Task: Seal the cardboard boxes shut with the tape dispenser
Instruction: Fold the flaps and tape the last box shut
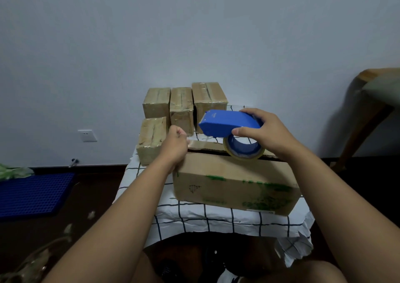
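A large cardboard box with green print lies on the checked cloth in front of me. My right hand grips the blue tape dispenser above the box's top, its tape roll almost touching the cardboard. A strip of clear tape runs from the dispenser leftward to my left hand, which pinches its end at the box's top left corner. Several smaller taped boxes stand behind.
The small table with the checked cloth stands against a pale wall. A blue grid mat lies on the dark floor at left. A wooden chair stands at right. My knees are below the table's front edge.
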{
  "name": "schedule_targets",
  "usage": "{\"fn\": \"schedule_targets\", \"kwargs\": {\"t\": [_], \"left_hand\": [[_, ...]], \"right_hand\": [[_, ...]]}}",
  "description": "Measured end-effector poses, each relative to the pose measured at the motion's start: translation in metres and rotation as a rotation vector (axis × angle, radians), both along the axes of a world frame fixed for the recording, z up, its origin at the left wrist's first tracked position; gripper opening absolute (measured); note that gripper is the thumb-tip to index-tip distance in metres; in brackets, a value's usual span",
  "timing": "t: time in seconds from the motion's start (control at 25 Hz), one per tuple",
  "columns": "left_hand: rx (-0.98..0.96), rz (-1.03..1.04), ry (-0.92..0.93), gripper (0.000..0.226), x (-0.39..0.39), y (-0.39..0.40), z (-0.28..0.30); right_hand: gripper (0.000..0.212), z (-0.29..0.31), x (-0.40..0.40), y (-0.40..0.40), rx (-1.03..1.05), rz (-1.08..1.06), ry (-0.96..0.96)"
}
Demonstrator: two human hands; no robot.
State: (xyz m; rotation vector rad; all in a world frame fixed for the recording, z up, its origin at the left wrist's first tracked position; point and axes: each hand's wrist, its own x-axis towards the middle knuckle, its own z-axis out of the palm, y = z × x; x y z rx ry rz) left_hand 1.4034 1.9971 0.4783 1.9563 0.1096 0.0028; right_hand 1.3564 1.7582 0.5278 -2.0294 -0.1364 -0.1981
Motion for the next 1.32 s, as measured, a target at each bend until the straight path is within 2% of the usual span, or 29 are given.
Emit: {"fn": "schedule_targets", "kwargs": {"t": [0.28, 0.4, 0.52, 0.6, 0.72, 0.96, 1.16, 1.32], "left_hand": [[0.042, -0.031, 0.075, 0.013, 0.006, 0.005, 0.001], [-0.175, 0.034, 0.015, 0.015, 0.002, 0.004, 0.003], [-0.471, 0.069, 0.104, 0.014, 0.000, 0.007, 0.006], [-0.574, 0.053, 0.194, 0.015, -0.003, 0.007, 0.006], [-0.568, 0.053, 0.238, 0.015, -0.005, 0.009, 0.004], [-0.563, 0.070, 0.199, 0.016, -0.006, 0.004, -0.004], [-0.587, 0.108, 0.226, 0.012, 0.000, 0.014, -0.006], [-0.415, 0.150, 0.196, 0.015, 0.008, 0.017, -0.004]], "right_hand": [[0.056, -0.026, 0.010, -0.007, -0.031, 0.023, 0.096], [0.058, -0.029, 0.013, -0.007, -0.039, 0.040, 0.106], [0.036, -0.028, 0.010, -0.008, 0.009, 0.054, 0.092], [0.026, -0.030, 0.006, -0.010, 0.034, 0.061, 0.090], [0.027, -0.027, 0.005, -0.010, 0.034, 0.067, 0.084], [0.051, -0.028, 0.012, -0.004, -0.011, 0.071, 0.010], [0.045, -0.023, 0.013, -0.018, -0.084, 0.107, 0.048], [0.044, -0.018, 0.007, -0.028, -0.118, 0.136, 0.082]]}}
